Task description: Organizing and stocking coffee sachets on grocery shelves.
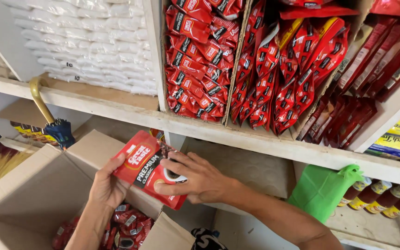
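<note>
I hold a small stack of red sachet packs (145,167) with both hands just above an open cardboard box (28,194). My left hand (107,185) grips the stack's lower left edge. My right hand (197,178) lies over its right side, fingers spread across the front. More red sachets (121,229) lie at the bottom of the box. On the shelf above, upright rows of the same red sachets (195,65) fill cardboard-divided compartments.
A white wooden shelf (265,141) runs across the view. White bagged goods (93,41) sit at the upper left, an umbrella with a yellow handle (47,115) hangs at the left. A green bag (322,187), sauce bottles (380,196) and yellow packs (399,139) are at the right.
</note>
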